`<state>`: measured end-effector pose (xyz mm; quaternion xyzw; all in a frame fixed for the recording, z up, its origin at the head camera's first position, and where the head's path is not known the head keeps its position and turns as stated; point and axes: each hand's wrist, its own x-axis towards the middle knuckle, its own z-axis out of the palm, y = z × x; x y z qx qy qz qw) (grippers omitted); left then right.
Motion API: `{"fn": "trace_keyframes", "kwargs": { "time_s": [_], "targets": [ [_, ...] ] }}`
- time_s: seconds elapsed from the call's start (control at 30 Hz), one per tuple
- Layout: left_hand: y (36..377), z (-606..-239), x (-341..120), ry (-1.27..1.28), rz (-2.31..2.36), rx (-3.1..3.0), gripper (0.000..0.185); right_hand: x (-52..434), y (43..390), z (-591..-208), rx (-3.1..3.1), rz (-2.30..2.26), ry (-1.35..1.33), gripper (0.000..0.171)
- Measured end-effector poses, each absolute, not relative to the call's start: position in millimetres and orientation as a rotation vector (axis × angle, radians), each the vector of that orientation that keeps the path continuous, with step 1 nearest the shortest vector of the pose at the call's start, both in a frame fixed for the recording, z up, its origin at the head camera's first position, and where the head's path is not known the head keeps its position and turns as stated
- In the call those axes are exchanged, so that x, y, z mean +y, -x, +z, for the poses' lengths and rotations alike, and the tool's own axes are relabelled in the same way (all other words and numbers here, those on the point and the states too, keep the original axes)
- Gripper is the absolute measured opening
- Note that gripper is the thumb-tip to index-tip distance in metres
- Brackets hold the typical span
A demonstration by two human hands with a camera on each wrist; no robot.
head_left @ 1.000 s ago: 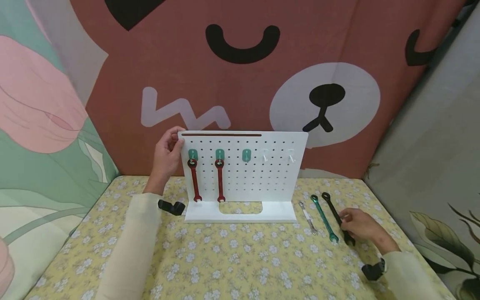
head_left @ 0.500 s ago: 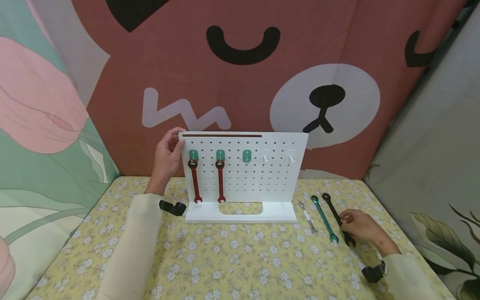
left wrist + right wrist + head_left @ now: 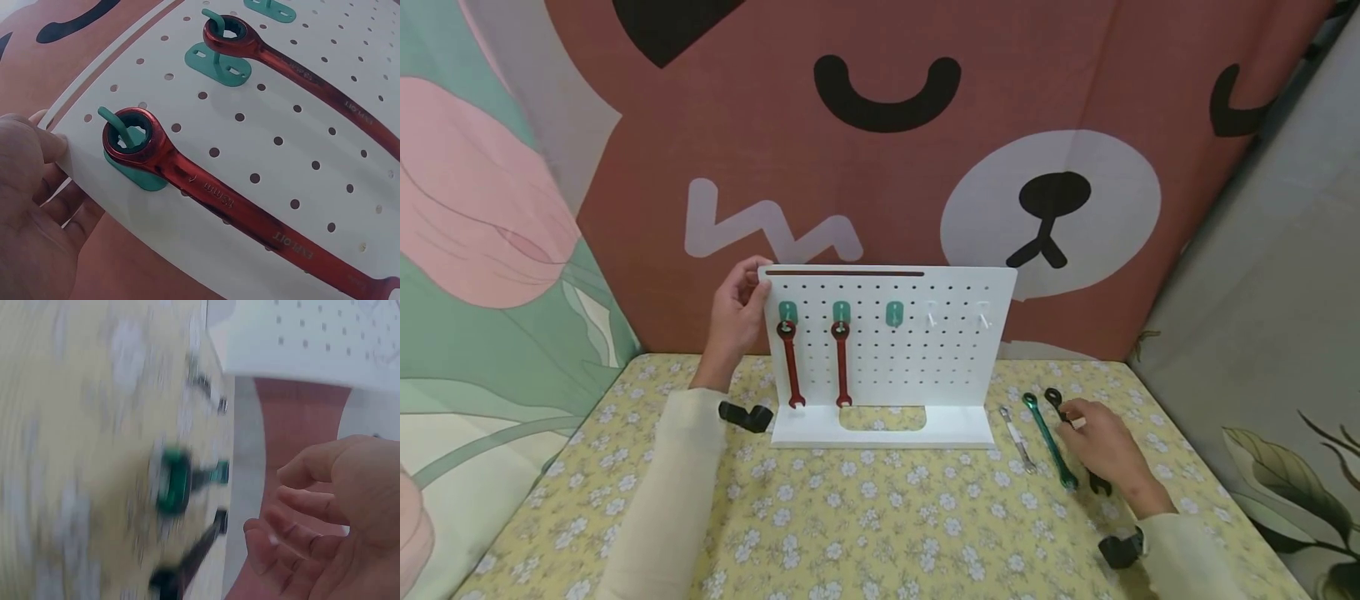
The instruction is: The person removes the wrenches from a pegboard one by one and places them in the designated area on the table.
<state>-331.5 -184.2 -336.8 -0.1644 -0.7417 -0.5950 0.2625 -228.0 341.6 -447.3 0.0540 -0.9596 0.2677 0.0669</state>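
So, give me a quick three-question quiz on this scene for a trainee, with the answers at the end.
1. How many red wrenches hang on the pegboard?
2. True or false: the left hand holds the pegboard by an upper corner.
3. Which lies nearest the pegboard on the tablecloth: A, black wrench; B, green wrench; C, silver wrench?

Key: 1. Two. 2. True. 3. C.
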Motion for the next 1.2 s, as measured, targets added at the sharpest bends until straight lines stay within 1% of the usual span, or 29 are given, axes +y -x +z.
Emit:
{"fn": "trace_keyframes", "kwargs": {
  "time_s": [0.13,0.27,0.53,0.77,0.9,0.93,1.1,1.17,1.2],
  "targets": [
    [328,-334,-182,0.465,-1.618,-1.998,0.030,321,225,-444,-2.854,0.854,-0.200,0.035],
    [331,-338,-183,0.468,-1.632,-1.990,0.030,300,225,-440,-2.796,0.913,-0.266,0.033],
    [333,-339,-187,0.449,-1.628,-1.996,0.031,247,237,-437,-2.706,1.064,-0.357,0.030],
    [312,-320,-177,0.455,-1.625,-2.013,0.030,205,249,-437,-2.687,1.109,-0.450,0.029],
    [306,-316,-175,0.449,-1.620,-2.017,0.029,184,254,-436,-2.692,1.135,-0.480,0.028],
    [305,-316,-175,0.448,-1.619,-2.014,0.029,179,254,-436,-2.692,1.140,-0.492,0.027],
    [325,-335,-183,0.438,-1.621,-1.995,0.030,155,258,-438,-2.671,1.204,-0.549,0.028],
    [328,-337,-183,0.437,-1.624,-1.994,0.030,147,260,-439,-2.651,1.243,-0.603,0.030],
    [324,-333,-181,0.437,-1.618,-2.000,0.031,143,261,-439,-2.642,1.258,-0.644,0.031]
  ]
}}
